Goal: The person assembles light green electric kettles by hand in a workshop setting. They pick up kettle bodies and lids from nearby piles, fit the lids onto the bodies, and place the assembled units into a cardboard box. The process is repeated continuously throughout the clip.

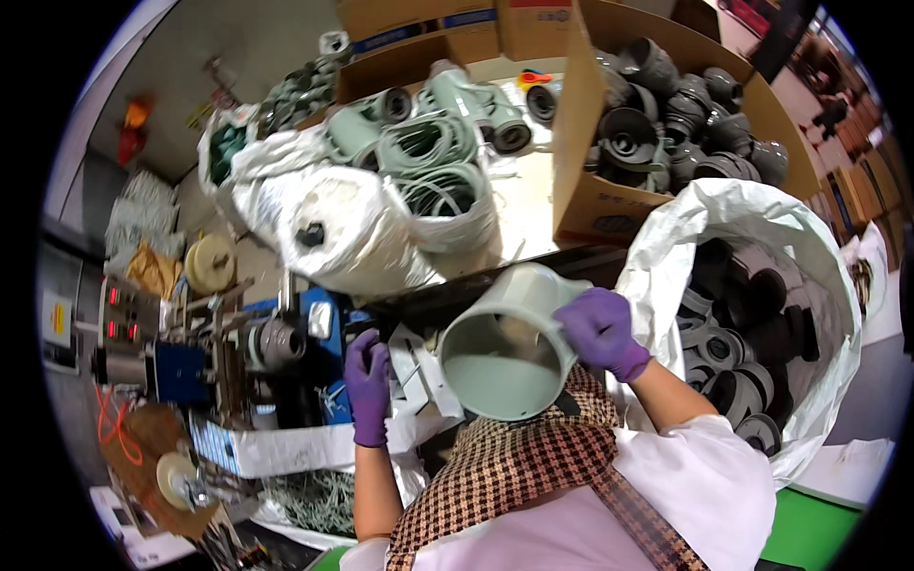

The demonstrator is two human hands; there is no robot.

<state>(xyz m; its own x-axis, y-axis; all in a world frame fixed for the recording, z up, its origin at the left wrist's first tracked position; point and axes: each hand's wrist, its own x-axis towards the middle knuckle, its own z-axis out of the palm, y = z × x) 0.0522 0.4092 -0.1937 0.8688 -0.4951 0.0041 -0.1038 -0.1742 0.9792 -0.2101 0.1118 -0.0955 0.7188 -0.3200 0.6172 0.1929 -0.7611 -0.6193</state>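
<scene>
My right hand (602,331), in a purple glove, grips the rim of a pale grey-green plastic housing (509,344) shaped like a wide cup, its open end turned toward me. My left hand (367,383), also in a purple glove, rests with fingers curled against white parts beside a blue machine (286,344) at my left. The housing hangs above my lap, over a brown checked cloth (514,457).
A large white sack (666,238) of dark grey round parts stands at my right. Behind it is a cardboard box (595,205) of similar dark parts. White sacks (352,228) with grey-green housings and coiled cords lie ahead. A tape roll (211,262) sits at left.
</scene>
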